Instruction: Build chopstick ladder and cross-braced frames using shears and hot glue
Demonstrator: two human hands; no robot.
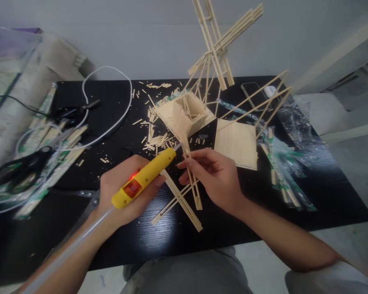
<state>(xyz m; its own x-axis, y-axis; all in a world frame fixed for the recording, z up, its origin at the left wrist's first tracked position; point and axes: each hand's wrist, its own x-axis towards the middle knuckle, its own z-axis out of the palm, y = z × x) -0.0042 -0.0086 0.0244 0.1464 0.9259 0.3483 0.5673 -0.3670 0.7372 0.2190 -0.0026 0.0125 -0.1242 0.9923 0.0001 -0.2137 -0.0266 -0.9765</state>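
Observation:
My left hand (125, 192) is wrapped round a yellow hot glue gun (149, 176) with a lit red switch and a clear glue stick (70, 249) trailing from its back. Its nozzle touches or nearly touches a narrow frame of thin wooden sticks (191, 177). The fingers of my right hand (216, 177) pinch that stick frame near its middle. Beneath it lie crossed wooden strips (179, 198) on the black table. Just beyond stands a small wooden box (188, 114) on a stick-built base, with a windmill-like stick structure (219, 49) rising behind.
Scissors (33, 159) and bagged sticks (53, 163) lie at the left beside a white cable (130, 98). Cut stick pieces (156, 139) are scattered mid-table. A flat wooden panel (236, 145), a phone (254, 96) and plastic-wrapped sticks (283, 179) are on the right.

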